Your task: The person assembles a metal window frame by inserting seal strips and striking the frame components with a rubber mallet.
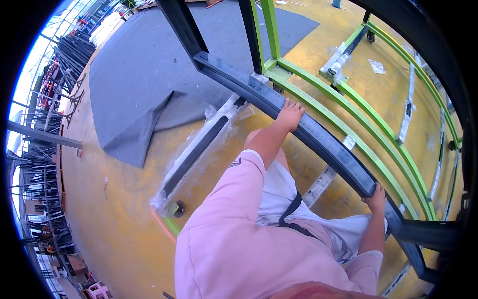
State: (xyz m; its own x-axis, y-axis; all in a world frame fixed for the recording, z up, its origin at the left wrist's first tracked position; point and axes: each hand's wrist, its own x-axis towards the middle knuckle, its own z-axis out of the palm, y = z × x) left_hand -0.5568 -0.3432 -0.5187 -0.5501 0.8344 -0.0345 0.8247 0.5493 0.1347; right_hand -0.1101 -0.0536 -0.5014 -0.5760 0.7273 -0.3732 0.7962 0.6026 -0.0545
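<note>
A long dark steel beam (328,147) runs diagonally from the upper middle down to the lower right. It belongs to a black frame with an upright post (181,25). My left hand (290,113) lies on top of the beam, fingers curled over its far edge. My right hand (376,197) grips the same beam lower down, near the corner at the right. Both arms reach out from pink sleeves, and a white apron (279,192) hangs in front of me.
A green steel frame (348,99) with several parallel rails lies just beyond the beam. A grey mat (144,74) with a folded corner covers the yellow floor. A plastic-wrapped dark bar (194,152) lies at my left. Racks of metal stock (55,89) stand far left.
</note>
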